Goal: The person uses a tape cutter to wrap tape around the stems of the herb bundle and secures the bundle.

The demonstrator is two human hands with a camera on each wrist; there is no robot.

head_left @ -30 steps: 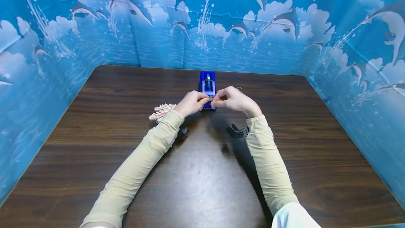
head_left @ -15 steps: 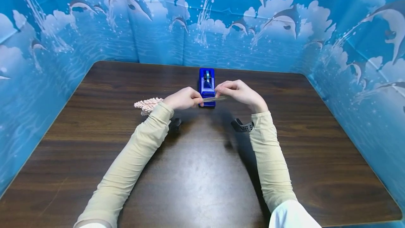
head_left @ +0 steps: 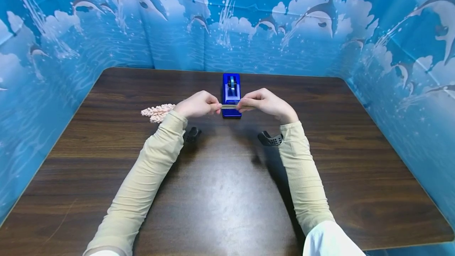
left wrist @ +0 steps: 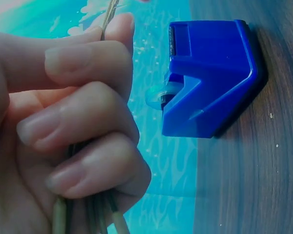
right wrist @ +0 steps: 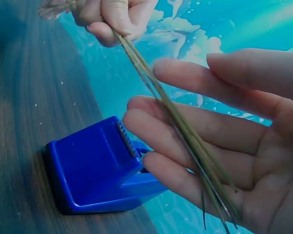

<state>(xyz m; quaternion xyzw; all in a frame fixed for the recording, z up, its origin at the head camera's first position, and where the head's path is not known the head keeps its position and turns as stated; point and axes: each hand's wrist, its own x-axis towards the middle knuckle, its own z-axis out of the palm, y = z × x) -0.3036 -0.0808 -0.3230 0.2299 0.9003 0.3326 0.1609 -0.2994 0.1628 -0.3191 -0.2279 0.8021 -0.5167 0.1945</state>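
- A blue curtain point(head_left: 177, 46) printed with leaping dolphins, clouds and sea stands behind the table and along both sides of it.
- The dark wood-grain table point(head_left: 220, 192) has rounded far corners and a bright patch of glare toward the person.
- Pale yellow sleeves cover both forearms, the left sleeve point(head_left: 138, 185) and the right sleeve point(head_left: 302, 169), with white cloth point(head_left: 330, 240) by the right elbow.
- The left hand point(head_left: 199, 104) grips a bundle of thin stems, its fingers curled round them; the stems run out past its thumb and index finger.
- The right hand point(head_left: 266, 102) has its fingers extended and loosely spread, the thumb clear of the bundle; the stem ends lie across the fingers and in front of the palm.
- The blue tape dispenser point(head_left: 231, 96) stands upright near the far edge of the table, just beyond the gap between the hands and apart from the left fingers.
- The pale pink bunch point(head_left: 157, 112) sticks out on the wrist side of the left hand.
- The greenish-brown stems point(head_left: 228, 106) span the gap between the hands, roughly level, crossing in front of the dispenser's near end.
- A black perforated band point(head_left: 270, 139) shows beneath the right wrist, and a dark piece point(head_left: 193, 134) beneath the left.
- A roll of tape point(left wrist: 161, 95) sits in the dispenser.
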